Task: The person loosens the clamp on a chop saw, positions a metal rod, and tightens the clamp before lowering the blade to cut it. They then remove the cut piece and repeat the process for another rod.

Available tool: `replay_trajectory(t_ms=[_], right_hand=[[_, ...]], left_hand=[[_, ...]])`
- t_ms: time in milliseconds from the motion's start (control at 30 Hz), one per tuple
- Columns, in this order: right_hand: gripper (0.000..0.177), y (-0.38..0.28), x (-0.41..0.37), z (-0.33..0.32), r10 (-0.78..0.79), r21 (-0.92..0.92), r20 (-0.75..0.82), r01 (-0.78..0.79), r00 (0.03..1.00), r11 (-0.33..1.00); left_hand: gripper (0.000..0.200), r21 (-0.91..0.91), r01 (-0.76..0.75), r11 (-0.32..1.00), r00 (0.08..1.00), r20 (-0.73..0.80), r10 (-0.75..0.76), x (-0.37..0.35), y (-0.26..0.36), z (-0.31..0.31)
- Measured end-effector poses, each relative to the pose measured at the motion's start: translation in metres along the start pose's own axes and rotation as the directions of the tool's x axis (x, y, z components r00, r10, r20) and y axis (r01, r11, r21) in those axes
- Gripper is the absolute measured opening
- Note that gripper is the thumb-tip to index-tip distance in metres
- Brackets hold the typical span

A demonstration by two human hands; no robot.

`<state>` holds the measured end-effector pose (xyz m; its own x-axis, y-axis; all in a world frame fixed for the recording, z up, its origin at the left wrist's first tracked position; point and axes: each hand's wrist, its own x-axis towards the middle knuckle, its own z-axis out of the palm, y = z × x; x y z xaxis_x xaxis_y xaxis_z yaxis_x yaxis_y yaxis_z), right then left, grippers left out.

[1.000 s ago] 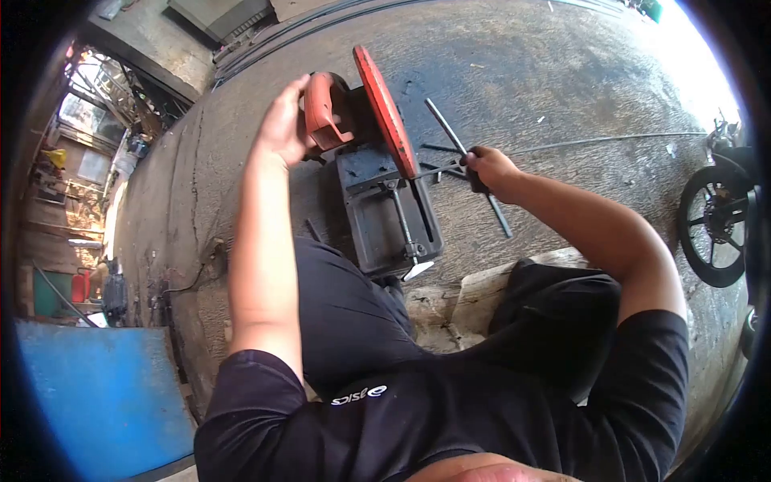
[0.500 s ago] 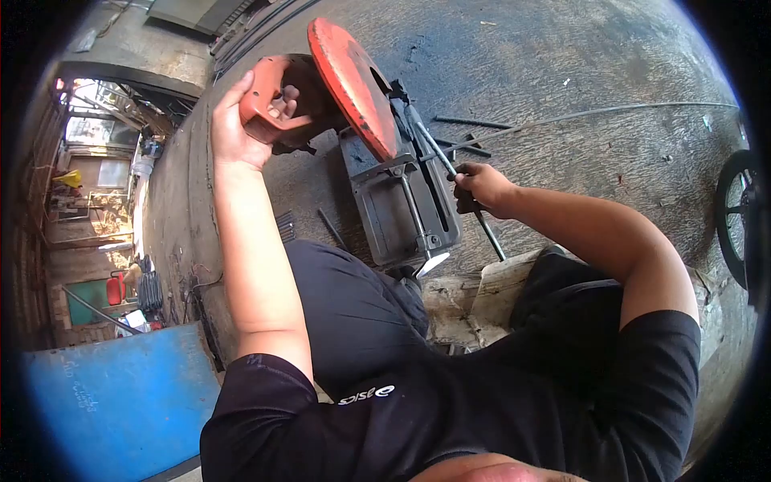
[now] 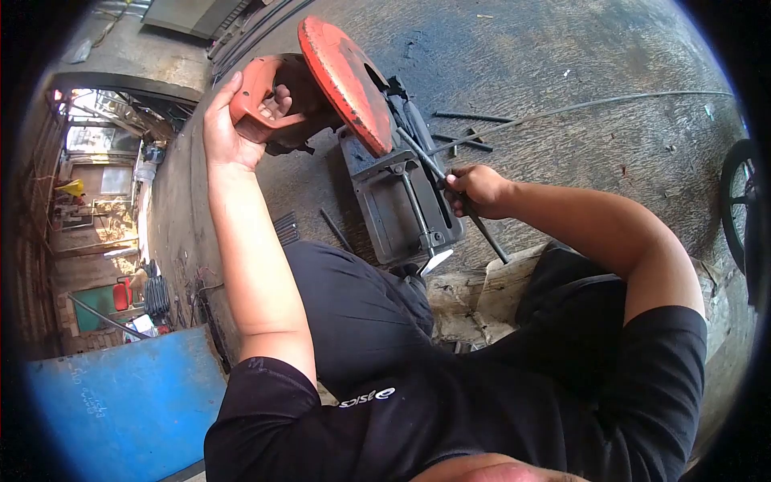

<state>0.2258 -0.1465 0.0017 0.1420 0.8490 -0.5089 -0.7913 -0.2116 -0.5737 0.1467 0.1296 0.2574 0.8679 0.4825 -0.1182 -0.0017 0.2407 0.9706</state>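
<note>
My left hand (image 3: 229, 132) is wrapped around the orange D-shaped handle (image 3: 255, 95) of a chop saw, its fingers curled through the opening. The saw's red round guard (image 3: 341, 80) is tilted up above the grey metal base (image 3: 384, 217); the blade is hidden from me. A clamp screw (image 3: 414, 205) runs along the base and ends in a light-coloured handle (image 3: 434, 262). My right hand (image 3: 479, 191) is closed around a dark metal rod (image 3: 487, 233), which slants across the right side of the base. Its far end lies beside the guard's lower edge.
Short dark rods (image 3: 474, 119) lie on the floor beyond the saw, and several cut pieces (image 3: 285, 228) lie left of the base. A long thin bar (image 3: 594, 104) stretches right. A wheel (image 3: 735, 205) stands at far right, a blue panel (image 3: 128, 402) at lower left.
The rod in my right hand has shifted left at its far end, closer to the guard. My left hand keeps its grip on the saw handle; the view has shifted slightly.
</note>
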Motion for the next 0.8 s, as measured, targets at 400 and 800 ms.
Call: replay_trajectory(t_ms=[400,800], right_hand=[[0.015,0.005,0.010,0.010,0.082,0.061,0.086,-0.088,0.993,0.994],[0.012,0.003,0.012,0.015,0.062,-0.088,-0.020,-0.064,0.998,0.994]], left_hand=[[0.052,0.038,0.007,0.999,0.997,-0.077,-0.004,-0.005,-0.001,0.008],[0.051,-0.001,0.014,1.000,0.994,-0.112,-0.015,-0.005,-0.001,0.007]])
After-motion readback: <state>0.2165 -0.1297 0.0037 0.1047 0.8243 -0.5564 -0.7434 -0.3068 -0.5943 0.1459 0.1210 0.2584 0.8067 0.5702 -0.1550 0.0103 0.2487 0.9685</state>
